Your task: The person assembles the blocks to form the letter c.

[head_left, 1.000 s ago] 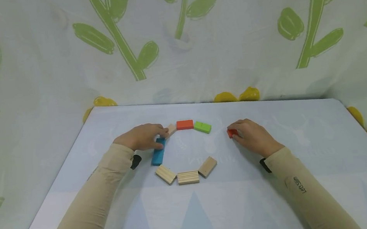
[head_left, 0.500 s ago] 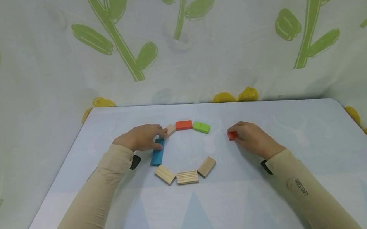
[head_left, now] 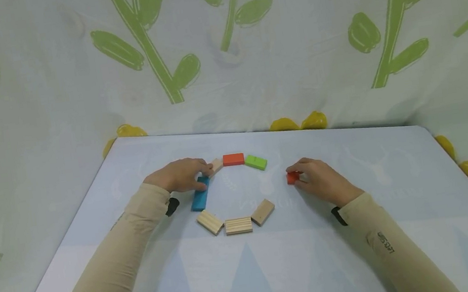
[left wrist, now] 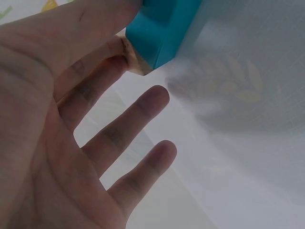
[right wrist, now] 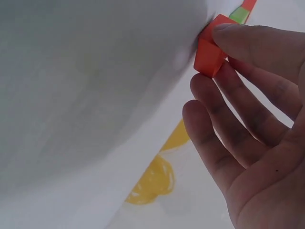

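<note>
Several rectangular wooden blocks lie in a ring broken on its right side. My left hand (head_left: 179,174) rests at the far left of the ring. Its thumb touches the blue block (head_left: 199,201) and its fingertips touch the pale wooden block (head_left: 217,166), with the other fingers loosely spread (left wrist: 128,124). Between thumb and fingers my right hand (head_left: 321,178) pinches a red block (right wrist: 208,56), apart from the ring on its right. The hand covers part of that block. Another red block (head_left: 233,159) and a green block (head_left: 256,162) form the far side.
Three plain wooden blocks make the near side: a left one (head_left: 210,222), a middle one (head_left: 238,225) and a right one (head_left: 263,212). All lie on a white table (head_left: 181,283) with pale blue print. A leaf-patterned cloth wall (head_left: 295,72) stands behind the table.
My right hand has moved slightly nearer and to the left with the red block, which has turned a little. The left hand and the ring blocks look unmoved.
</note>
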### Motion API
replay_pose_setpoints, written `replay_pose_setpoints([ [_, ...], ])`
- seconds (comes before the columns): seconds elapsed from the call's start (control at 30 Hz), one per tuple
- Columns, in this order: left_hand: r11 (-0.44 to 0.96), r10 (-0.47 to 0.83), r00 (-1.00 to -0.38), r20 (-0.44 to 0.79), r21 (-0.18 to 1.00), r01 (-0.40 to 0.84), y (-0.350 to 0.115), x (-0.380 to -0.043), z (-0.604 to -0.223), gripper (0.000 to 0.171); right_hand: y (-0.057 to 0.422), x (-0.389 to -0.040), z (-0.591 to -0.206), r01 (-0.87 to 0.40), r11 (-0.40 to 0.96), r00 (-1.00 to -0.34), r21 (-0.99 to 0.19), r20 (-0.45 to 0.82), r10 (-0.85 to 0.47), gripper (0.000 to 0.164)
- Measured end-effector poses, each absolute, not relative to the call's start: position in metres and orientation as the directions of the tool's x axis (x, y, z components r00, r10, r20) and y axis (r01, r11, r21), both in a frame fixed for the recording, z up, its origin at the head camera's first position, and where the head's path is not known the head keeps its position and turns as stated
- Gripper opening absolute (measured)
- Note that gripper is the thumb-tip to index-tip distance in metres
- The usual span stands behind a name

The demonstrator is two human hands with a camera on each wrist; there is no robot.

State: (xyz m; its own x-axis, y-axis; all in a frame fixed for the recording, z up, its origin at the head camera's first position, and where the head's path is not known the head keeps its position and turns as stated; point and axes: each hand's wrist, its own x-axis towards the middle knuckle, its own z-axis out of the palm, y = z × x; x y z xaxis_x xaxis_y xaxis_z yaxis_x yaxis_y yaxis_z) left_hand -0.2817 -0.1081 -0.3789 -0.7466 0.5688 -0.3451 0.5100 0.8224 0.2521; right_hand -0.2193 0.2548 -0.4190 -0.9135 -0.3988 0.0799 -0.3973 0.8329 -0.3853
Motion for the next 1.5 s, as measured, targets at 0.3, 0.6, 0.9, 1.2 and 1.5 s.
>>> replay_pose_setpoints([
  [0.3,0.819,0.573,-0.745,-0.340,0.246,0.518,-0.107,-0.283,-0.379,0.044,0.238,-0.215,-0.418,-0.475,0.778,-0.871,-0.411,0.092,-0.483,0.038],
  [0.6,0.821,0.571,-0.750,-0.334,0.246,0.515,-0.106,-0.284,-0.379,0.045,0.222,-0.211,-0.419,-0.523,0.754,-0.842,-0.398,0.107,-0.529,0.035],
  [0.9,0.825,0.565,-0.754,-0.336,0.245,0.509,-0.106,-0.285,-0.378,0.045,0.214,-0.212,-0.422,-0.523,0.748,-0.841,-0.408,0.104,-0.531,0.031],
  [1.2,0.821,0.570,-0.749,-0.337,0.245,0.515,-0.105,-0.286,-0.378,0.045,0.210,-0.212,-0.423,-0.565,0.714,-0.810,-0.414,0.112,-0.576,0.032],
  [1.5,0.820,0.572,-0.749,-0.335,0.260,0.510,-0.105,-0.285,-0.378,0.045,0.209,-0.210,-0.423,-0.595,0.700,-0.788,-0.394,0.118,-0.604,0.031],
])
